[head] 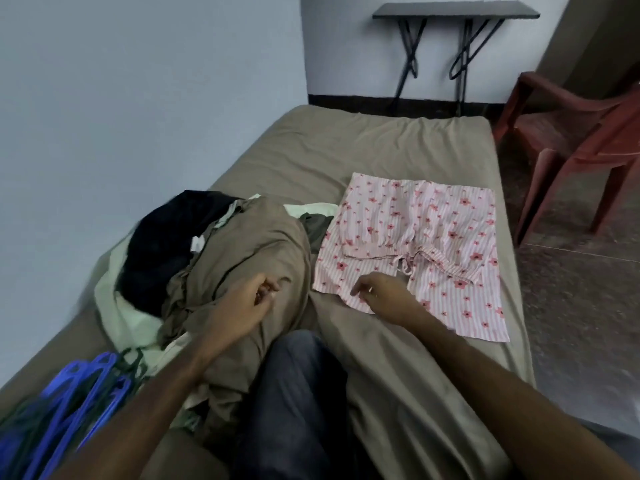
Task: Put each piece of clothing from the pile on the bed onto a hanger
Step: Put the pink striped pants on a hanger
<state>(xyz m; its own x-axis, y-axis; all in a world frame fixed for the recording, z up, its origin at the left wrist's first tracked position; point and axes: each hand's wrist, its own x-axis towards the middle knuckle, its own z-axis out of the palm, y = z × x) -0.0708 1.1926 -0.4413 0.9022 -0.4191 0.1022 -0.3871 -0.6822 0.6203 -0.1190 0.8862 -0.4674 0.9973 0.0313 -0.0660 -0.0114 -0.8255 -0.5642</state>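
Observation:
A pile of clothes [214, 258] lies on the left of the bed [381, 143]: an olive-brown garment on top, a black one behind it, pale green ones beneath. A pink striped garment with red flowers [426, 244] is spread flat on the right. Blue hangers [79, 393] lie bunched at the lower left, blurred. My left hand [242, 306] hovers over the olive-brown garment with loosely curled fingers, holding nothing that I can see. My right hand [381, 296] rests at the near left corner of the pink garment, fingers relaxed.
My knee in dark trousers [298, 393] rests on the bed between my arms. A red plastic chair [581, 133] stands on the floor to the right of the bed. A dark folding table [453, 10] stands against the far wall. A wall runs along the bed's left side.

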